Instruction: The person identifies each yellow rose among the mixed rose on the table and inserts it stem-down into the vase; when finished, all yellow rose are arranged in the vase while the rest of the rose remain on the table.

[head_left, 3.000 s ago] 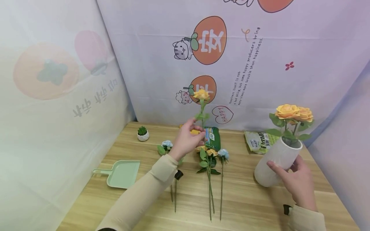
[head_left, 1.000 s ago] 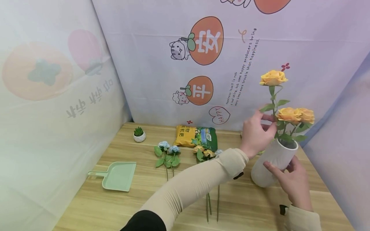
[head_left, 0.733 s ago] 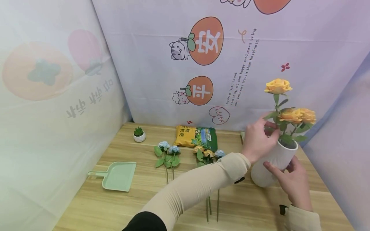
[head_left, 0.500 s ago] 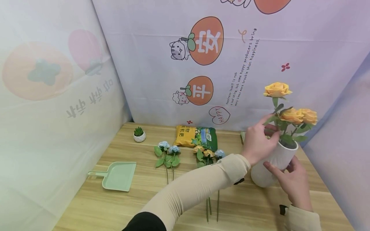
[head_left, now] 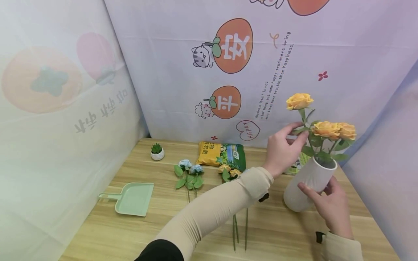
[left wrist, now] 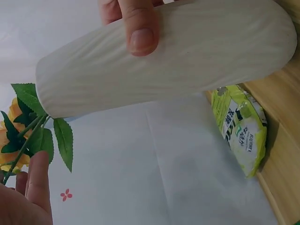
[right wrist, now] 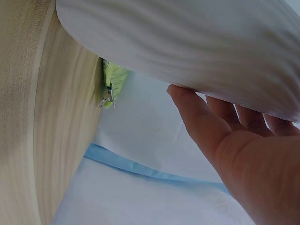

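Note:
My left hand [head_left: 283, 151] pinches the upper stem of a yellow rose [head_left: 298, 101] between thumb and fingertips. That stem runs down into the mouth of a tilted white vase [head_left: 302, 190] and leans left. Other yellow roses [head_left: 326, 129] stand in the vase, lower and to the right. My right hand [head_left: 334, 208] grips the vase's side, its thumb across the front. In the left wrist view, the left hand [left wrist: 28, 201] is beside the green leaves [left wrist: 63, 140] at the vase mouth. The right wrist view has the right hand's fingers [right wrist: 192, 108] against the vase.
Blue roses [head_left: 196, 169] and yellow roses [head_left: 235, 173] lie on the wooden table, partly behind the left arm. Farther back are a yellow-green bag [head_left: 212, 154] and a small potted succulent [head_left: 158, 154]. A green dustpan [head_left: 135, 199] lies left; a lime packet [left wrist: 243, 126] is behind the vase.
My left hand brought the yellow rose from mid-table to the vase and lowered its stem in. Since half a second ago, hand and bloom have shifted left. The right hand still holds the vase.

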Action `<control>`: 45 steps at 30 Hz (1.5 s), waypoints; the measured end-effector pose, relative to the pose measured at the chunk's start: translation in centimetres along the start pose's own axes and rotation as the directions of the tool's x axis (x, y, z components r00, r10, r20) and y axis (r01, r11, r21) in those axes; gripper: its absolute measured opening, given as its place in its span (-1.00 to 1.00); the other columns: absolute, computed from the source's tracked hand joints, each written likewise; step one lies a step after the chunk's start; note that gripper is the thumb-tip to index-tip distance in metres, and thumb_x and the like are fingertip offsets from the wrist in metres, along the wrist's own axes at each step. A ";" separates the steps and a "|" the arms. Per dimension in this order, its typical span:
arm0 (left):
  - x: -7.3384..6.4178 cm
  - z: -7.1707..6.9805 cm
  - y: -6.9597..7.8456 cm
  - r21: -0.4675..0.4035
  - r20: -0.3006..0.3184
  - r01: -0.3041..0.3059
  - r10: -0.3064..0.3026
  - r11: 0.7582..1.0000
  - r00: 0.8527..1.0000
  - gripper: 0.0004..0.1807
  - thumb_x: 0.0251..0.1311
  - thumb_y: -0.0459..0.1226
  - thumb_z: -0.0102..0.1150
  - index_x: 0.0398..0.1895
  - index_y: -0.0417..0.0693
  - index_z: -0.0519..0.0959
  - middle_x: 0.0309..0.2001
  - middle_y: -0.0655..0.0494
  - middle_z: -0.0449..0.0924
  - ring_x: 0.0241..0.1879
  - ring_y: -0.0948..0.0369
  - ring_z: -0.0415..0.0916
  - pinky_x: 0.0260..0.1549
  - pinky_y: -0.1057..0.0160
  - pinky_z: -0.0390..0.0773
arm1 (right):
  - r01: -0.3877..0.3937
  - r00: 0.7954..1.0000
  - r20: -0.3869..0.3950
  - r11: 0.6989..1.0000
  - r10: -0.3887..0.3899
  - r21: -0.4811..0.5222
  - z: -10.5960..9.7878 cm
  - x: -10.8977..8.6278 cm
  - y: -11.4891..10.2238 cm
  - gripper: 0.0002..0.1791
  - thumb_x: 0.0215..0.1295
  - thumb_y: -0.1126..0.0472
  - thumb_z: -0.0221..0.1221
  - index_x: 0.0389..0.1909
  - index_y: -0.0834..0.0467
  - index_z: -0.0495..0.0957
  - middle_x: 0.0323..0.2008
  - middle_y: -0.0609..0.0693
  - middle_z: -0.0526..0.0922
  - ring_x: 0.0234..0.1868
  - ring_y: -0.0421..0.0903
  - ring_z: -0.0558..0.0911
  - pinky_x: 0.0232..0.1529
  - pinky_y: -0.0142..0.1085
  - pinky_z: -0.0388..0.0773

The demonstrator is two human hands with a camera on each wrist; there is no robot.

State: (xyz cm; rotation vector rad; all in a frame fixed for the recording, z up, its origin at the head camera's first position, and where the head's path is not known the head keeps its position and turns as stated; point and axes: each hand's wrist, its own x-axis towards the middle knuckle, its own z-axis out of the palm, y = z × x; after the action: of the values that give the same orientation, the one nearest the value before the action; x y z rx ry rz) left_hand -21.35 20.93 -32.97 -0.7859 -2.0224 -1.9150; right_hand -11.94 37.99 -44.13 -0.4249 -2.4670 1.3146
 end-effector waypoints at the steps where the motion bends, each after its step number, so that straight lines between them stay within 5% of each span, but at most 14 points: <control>1: 0.0 -0.1 0.1 -0.012 0.003 0.006 -0.006 1.000 1.000 -0.65 0.59 -0.14 0.25 0.33 0.07 0.67 -0.01 0.22 0.80 -0.32 0.58 0.69 -0.34 0.55 0.68 | -0.003 1.000 0.000 1.000 0.003 0.004 0.0 0.0 0.0 -0.02 0.30 -0.14 0.53 0.58 0.17 0.32 0.46 0.26 0.47 0.40 0.33 0.50 0.18 0.20 0.60; 5: 0.1 0.0 0.3 -0.039 0.017 0.019 -0.019 0.999 1.000 -0.69 0.56 -0.16 0.29 0.27 0.03 0.69 -0.03 0.24 0.78 -0.32 0.54 0.70 -0.34 0.54 0.69 | -0.011 1.000 0.005 1.000 0.011 0.019 0.1 0.0 0.1 -0.01 0.31 -0.14 0.52 0.60 0.17 0.30 0.47 0.27 0.44 0.42 0.35 0.48 0.25 0.37 0.51; 10: 0.1 0.4 0.0 -0.029 0.043 0.044 -0.042 0.999 0.998 -0.79 0.53 -0.20 0.33 0.10 -0.05 0.72 -0.16 0.24 0.78 -0.37 0.58 0.66 -0.35 0.55 0.68 | -0.012 1.000 0.006 1.000 0.012 0.016 0.1 0.0 0.0 -0.02 0.31 -0.14 0.52 0.59 0.17 0.30 0.47 0.26 0.44 0.41 0.34 0.48 0.24 0.35 0.51; 19: -0.5 1.0 -1.3 0.185 0.108 -0.033 0.013 0.982 0.994 -0.79 0.42 -0.17 0.44 0.02 0.00 0.79 -0.30 0.27 0.80 -0.39 0.70 0.51 -0.33 0.66 0.57 | 0.017 1.000 -0.015 1.000 -0.017 -0.005 0.1 -0.1 0.0 -0.07 0.29 -0.11 0.54 0.56 0.14 0.37 0.42 0.21 0.49 0.37 0.29 0.52 -0.06 -0.40 0.48; 30: -1.6 1.3 -2.5 0.309 0.205 -0.068 0.003 0.949 0.979 -0.83 0.42 -0.11 0.44 -0.04 0.09 0.82 -0.35 0.42 0.69 -0.41 0.70 0.42 -0.38 0.68 0.49 | 0.003 1.000 -0.007 1.000 -0.003 -0.006 0.1 -0.1 0.0 -0.05 0.30 -0.12 0.53 0.59 0.13 0.33 0.44 0.22 0.48 0.38 0.28 0.50 0.00 -0.32 0.48; 45: -1.9 1.4 -2.8 0.246 0.240 0.038 -0.099 0.968 0.966 -0.77 0.46 -0.09 0.39 0.07 0.08 0.76 -0.18 0.40 0.76 -0.32 0.67 0.49 -0.30 0.66 0.54 | 0.002 1.000 -0.013 1.000 -0.002 0.003 0.1 -0.1 0.2 -0.06 0.31 -0.10 0.53 0.60 0.07 0.34 0.44 0.19 0.48 0.38 0.23 0.49 0.04 -0.31 0.48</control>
State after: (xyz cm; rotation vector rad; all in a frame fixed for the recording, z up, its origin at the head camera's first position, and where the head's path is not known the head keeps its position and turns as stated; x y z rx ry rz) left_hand -21.07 21.98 -36.48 -0.9455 -2.4047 -1.6282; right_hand -11.92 37.96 -44.36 -0.4287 -2.4538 1.3106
